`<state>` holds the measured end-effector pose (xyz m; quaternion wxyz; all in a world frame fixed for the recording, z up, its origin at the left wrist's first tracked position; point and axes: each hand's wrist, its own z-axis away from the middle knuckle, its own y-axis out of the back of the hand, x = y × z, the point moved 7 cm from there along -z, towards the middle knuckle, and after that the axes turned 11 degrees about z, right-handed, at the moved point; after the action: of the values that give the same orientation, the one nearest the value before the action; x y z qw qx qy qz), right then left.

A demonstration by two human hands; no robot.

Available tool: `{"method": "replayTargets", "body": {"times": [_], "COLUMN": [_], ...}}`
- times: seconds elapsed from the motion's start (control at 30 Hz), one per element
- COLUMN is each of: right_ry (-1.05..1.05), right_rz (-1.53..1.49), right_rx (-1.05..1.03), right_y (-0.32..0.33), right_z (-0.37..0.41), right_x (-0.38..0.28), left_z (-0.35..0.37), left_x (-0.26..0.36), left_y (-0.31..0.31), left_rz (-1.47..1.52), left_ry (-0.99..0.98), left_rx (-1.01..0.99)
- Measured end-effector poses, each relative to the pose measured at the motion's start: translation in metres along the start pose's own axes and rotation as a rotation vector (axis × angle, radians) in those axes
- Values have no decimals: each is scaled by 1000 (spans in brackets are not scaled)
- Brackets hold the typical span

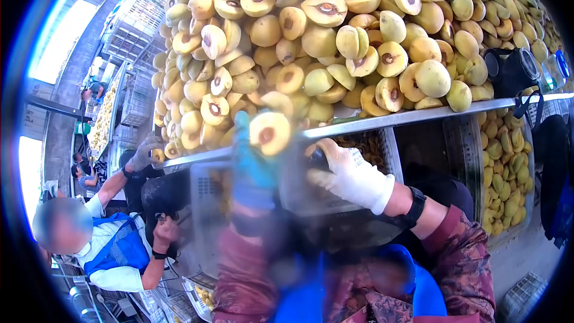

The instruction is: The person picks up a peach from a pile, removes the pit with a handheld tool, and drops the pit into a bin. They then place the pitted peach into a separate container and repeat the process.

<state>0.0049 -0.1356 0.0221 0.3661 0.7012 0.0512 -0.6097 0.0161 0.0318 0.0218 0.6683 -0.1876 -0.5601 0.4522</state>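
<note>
My left hand [253,164], in a teal glove and smeared by motion, holds a peach half [270,134] at the front edge of the heap. The cut face with its brown pit hollow is turned up. Just to the right, my right hand [359,178] wears a white glove, its fingers closed around a small dark tool [315,155]. Most of that tool is hidden in the glove, so I cannot tell its kind. Beyond both hands lies a large heap of halved yellow peaches [317,42], many showing brown centres.
A metal table edge [359,124] runs in front of the heap. Below it stand a grey crate [206,188] and a crate of peach halves [505,170]. A black container [512,67] rests at the right. Another person [113,239] works at the left.
</note>
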Motion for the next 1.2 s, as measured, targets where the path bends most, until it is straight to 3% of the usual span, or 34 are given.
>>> {"method": "replayTargets", "body": {"times": [0.1, 0.13, 0.2, 0.33, 0.43, 0.5, 0.67, 0.77, 0.83, 0.97, 1.03, 1.1, 1.2], "right_ry": [-4, -18, 3, 37, 66, 82, 162, 136, 173, -53, -138, -35, 44], "right_rz": [70, 96, 129, 213, 240, 233, 74, 0, 40, -34, -49, -105, -131], "right_rx": [16, 9, 34, 72, 105, 117, 144, 117, 118, -135, -187, -123, -84], "right_y": [-1, -2, -5, -5, -9, -11, -24, -33, -36, -26, -23, -32, -38], "right_z": [-3, -5, -7, -3, 0, 1, 4, 5, 8, 16, 18, 17, 17], "right_x": [-2, 0, 1, -3, 0, 1, 11, 16, 13, 6, 4, 9, 12], "left_z": [13, 12, 23, 35, 33, 31, 44, 46, 42, 39, 43, 43, 48], "left_x": [-20, -23, -17, -18, -24, -37, -28, -28, -34, -28, -31, -33, -34], "left_y": [0, 0, -10, -19, -14, -8, -18, -25, -15, -13, -18, -18, -35], "left_rz": [-39, -69, -653, -952, -790, -312, -993, -913, -504, -702, -563, -561, -538], "left_ry": [44, -22, -308, -519, -459, -216, -547, -548, -323, -392, -317, -262, -277], "left_rx": [-82, -136, -193, -177, -187, -176, -230, -231, -178, -214, -219, -209, -380]}}
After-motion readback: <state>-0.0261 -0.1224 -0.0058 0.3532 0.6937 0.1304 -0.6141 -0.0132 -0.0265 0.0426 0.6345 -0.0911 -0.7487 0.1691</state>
